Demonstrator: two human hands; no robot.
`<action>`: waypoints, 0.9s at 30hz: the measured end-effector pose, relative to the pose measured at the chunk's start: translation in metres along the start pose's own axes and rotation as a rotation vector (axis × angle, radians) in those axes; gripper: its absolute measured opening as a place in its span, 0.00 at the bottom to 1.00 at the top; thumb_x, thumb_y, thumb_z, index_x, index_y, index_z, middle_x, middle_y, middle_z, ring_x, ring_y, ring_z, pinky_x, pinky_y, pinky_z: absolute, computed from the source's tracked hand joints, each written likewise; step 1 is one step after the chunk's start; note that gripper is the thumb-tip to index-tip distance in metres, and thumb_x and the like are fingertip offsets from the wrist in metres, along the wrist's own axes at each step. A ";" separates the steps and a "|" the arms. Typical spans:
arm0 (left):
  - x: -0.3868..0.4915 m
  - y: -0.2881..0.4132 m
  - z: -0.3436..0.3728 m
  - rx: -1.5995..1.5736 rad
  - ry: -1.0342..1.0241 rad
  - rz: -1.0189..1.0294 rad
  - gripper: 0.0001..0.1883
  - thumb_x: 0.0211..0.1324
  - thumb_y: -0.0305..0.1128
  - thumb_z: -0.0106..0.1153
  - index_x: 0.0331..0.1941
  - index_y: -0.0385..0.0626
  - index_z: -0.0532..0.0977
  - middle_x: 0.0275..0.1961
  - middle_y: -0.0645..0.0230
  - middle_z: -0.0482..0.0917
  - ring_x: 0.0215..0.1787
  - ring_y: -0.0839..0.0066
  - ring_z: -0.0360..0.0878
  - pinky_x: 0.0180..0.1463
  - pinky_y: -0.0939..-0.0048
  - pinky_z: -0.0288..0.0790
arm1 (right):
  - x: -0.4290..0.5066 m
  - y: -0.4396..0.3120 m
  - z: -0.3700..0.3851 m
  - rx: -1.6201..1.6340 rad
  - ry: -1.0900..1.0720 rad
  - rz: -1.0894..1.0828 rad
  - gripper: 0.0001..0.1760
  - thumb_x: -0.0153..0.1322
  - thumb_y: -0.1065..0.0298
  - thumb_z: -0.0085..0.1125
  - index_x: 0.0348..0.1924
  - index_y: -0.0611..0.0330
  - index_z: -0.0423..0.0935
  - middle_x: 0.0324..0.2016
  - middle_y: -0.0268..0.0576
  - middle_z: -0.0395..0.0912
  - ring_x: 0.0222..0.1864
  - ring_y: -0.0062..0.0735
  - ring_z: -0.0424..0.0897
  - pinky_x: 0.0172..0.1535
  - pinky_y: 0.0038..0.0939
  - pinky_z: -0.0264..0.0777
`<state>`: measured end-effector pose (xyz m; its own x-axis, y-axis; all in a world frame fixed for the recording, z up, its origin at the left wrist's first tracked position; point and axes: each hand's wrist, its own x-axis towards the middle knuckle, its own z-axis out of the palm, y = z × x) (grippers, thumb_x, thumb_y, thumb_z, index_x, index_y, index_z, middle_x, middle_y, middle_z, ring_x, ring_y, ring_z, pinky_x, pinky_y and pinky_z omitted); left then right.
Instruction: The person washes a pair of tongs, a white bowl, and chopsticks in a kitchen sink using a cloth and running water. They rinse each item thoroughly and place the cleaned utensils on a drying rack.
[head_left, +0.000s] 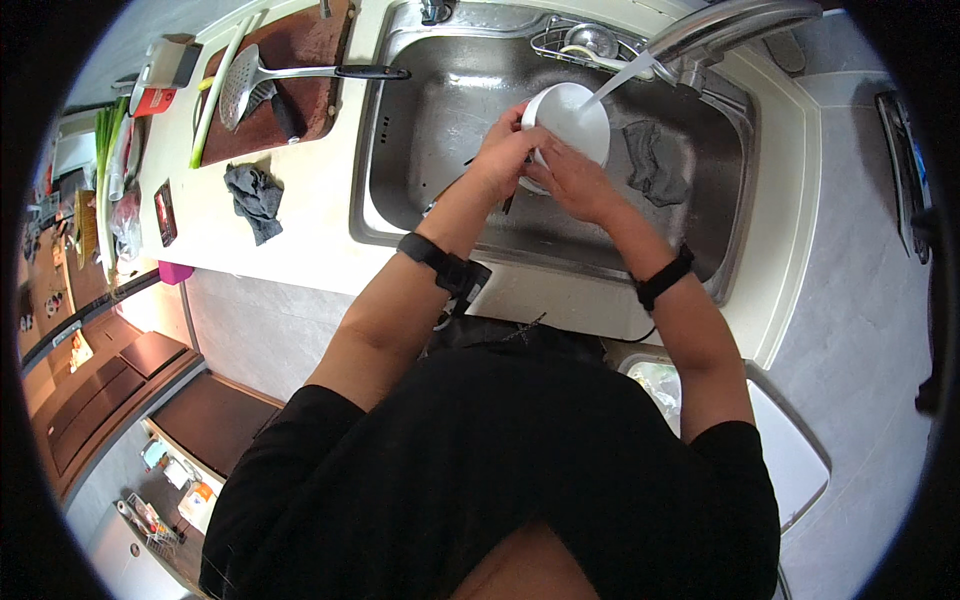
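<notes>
Over the sink, a white bowl (574, 112) is tilted under a stream of water (619, 80) from the metal faucet (720, 30). My left hand (506, 154) holds the bowl at its left side. My right hand (571, 180) is against its near side, with fingers overlapping those of my left hand. Below my hands, another white rim (534, 186) shows in part; what it belongs to is hidden. Thin dark utensils (508, 203) peek out beneath my wrists, mostly covered. A wet grey cloth (654, 163) lies on the sink floor to the right.
The steel sink (420, 150) has a wire rack (551, 43) at its back edge. On the left counter, a slotted skimmer (241, 86) and a dark-handled utensil (283, 116) lie on a brown cutting board (315, 105), beside a grey cloth (255, 201). A lidded bin (787, 450) stands low right.
</notes>
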<state>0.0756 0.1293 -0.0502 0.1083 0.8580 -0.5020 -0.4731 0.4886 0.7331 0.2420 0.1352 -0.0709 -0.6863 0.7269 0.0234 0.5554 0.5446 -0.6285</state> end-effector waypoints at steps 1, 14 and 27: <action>0.000 0.001 -0.001 0.090 0.006 0.012 0.34 0.44 0.23 0.57 0.60 0.45 0.61 0.48 0.61 0.73 0.44 0.65 0.76 0.32 0.64 0.77 | -0.001 -0.001 0.001 -0.356 0.038 -0.130 0.30 0.73 0.53 0.49 0.62 0.63 0.63 0.60 0.54 0.67 0.64 0.46 0.64 0.65 0.44 0.56; 0.003 0.011 -0.004 0.097 0.029 -0.020 0.33 0.43 0.24 0.57 0.58 0.48 0.64 0.48 0.61 0.72 0.45 0.65 0.76 0.37 0.63 0.75 | 0.000 -0.017 -0.015 -0.670 -0.097 -0.030 0.30 0.71 0.58 0.53 0.62 0.65 0.62 0.64 0.55 0.60 0.65 0.50 0.62 0.65 0.45 0.55; -0.001 0.008 0.005 -0.060 0.017 0.024 0.34 0.44 0.23 0.54 0.61 0.49 0.61 0.52 0.61 0.71 0.52 0.65 0.72 0.47 0.59 0.72 | 0.002 -0.001 -0.015 0.451 -0.093 -0.067 0.27 0.70 0.65 0.52 0.60 0.64 0.64 0.63 0.51 0.61 0.65 0.48 0.62 0.68 0.43 0.52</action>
<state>0.0765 0.1331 -0.0415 0.0816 0.8661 -0.4932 -0.5274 0.4574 0.7160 0.2473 0.1424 -0.0586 -0.7645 0.6443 0.0189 0.2623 0.3377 -0.9040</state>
